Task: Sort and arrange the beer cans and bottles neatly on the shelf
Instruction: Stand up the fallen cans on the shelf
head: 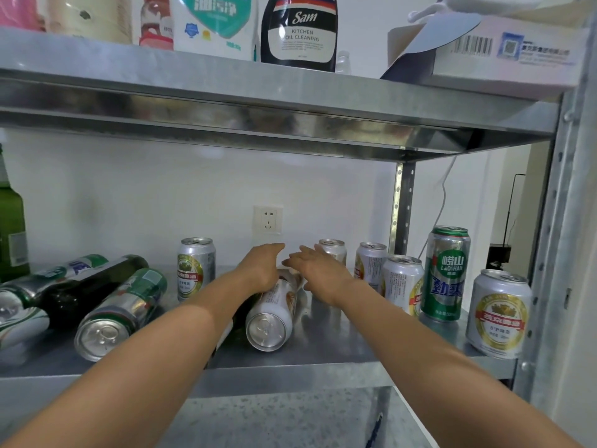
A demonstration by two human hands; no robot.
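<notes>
The head view looks into a galvanised grey metal shelf (323, 360) where both bare forearms reach in towards the middle. The left grip (261, 270), a bare hand, rests on top of a white-and-silver aluminium beer can (271, 315) that lies on its side with its base towards the camera. The fingers look fairly straight, so this grip reads as released rather than clenched. The right grip (318, 273) hovers just beside the can's far end, fingers spread and grasping nothing. To the left lie a green-and-silver tall can (121, 313) and a dark green glass bottle (87, 287), also on their sides, with an upright silver can bearing a green-and-gold label (195, 270) behind them. To the right stand several cans, among them a tall green can (447, 273) and a short silver can with a red-and-gold label (499, 313). The step in hand seems to be standing the lying can up. Doing it well probably means wrapping one hand around its middle, tipping it slowly onto its base, and setting it in line with the standing silver cans without nudging them.
</notes>
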